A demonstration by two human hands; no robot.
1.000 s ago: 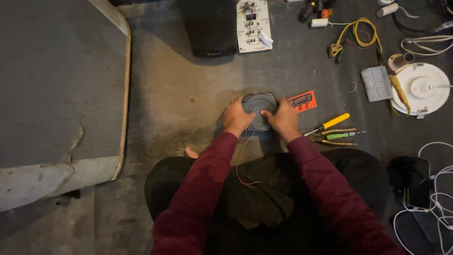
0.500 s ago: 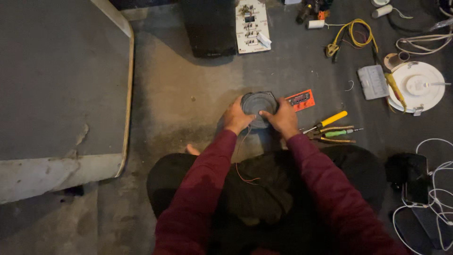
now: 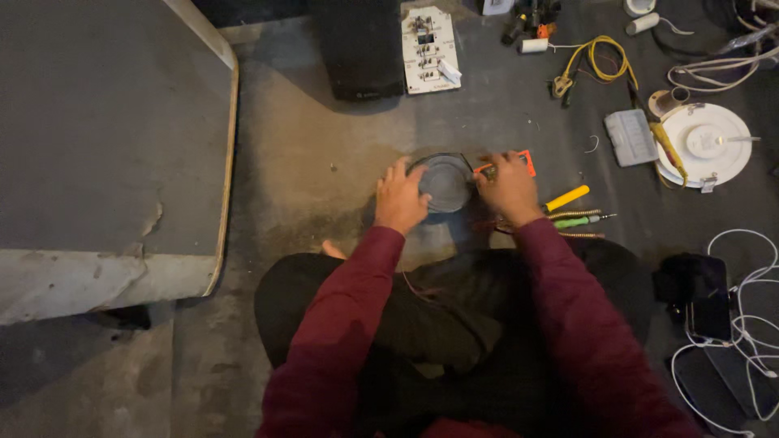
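Observation:
A round grey disc-shaped part (image 3: 445, 182) lies on the concrete floor in front of my crossed legs. My left hand (image 3: 400, 197) rests against its left edge, fingers curled on the rim. My right hand (image 3: 509, 188) grips its right edge, partly covering a small orange tester (image 3: 526, 161). Thin red wires (image 3: 422, 289) trail from the part toward my lap. Both sleeves are dark red.
Screwdrivers with yellow (image 3: 566, 198) and green (image 3: 576, 221) handles lie right of my right hand. A white round lamp base (image 3: 704, 144), a circuit board (image 3: 428, 40), a black box (image 3: 359, 49), a yellow cable (image 3: 592, 61) and white cords (image 3: 742, 324) surround me. A raised grey slab (image 3: 105, 138) fills the left.
The view shifted slightly; my hands stayed on the round part, with the right hand sliding a little to the right over the orange tester.

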